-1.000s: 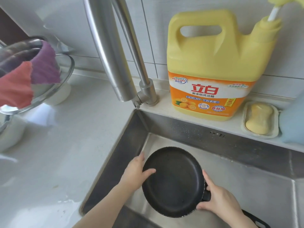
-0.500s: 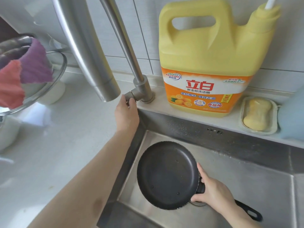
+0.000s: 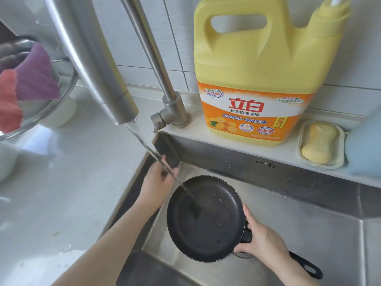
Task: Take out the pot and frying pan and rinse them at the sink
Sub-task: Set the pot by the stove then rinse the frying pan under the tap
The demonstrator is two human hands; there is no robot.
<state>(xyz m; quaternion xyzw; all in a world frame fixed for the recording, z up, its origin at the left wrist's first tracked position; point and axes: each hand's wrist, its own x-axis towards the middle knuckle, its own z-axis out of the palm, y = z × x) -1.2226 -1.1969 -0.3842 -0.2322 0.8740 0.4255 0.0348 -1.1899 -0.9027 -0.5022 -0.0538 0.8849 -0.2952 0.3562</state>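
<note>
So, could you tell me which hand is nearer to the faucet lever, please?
Left. The left hand hangs just below the faucet lever, in the water stream; the right hand grips the frying pan handle, lower in the sink.

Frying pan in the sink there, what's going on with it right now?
A person is rinsing the black frying pan in the steel sink. The right hand grips the pan where its handle joins the rim and holds it under the faucet. Water runs from the spout into the pan. The left hand is beside the stream near the sink's corner, fingers loosely curled, holding nothing. A yellow detergent jug and a bar of soap sit on the ledge behind.
</note>
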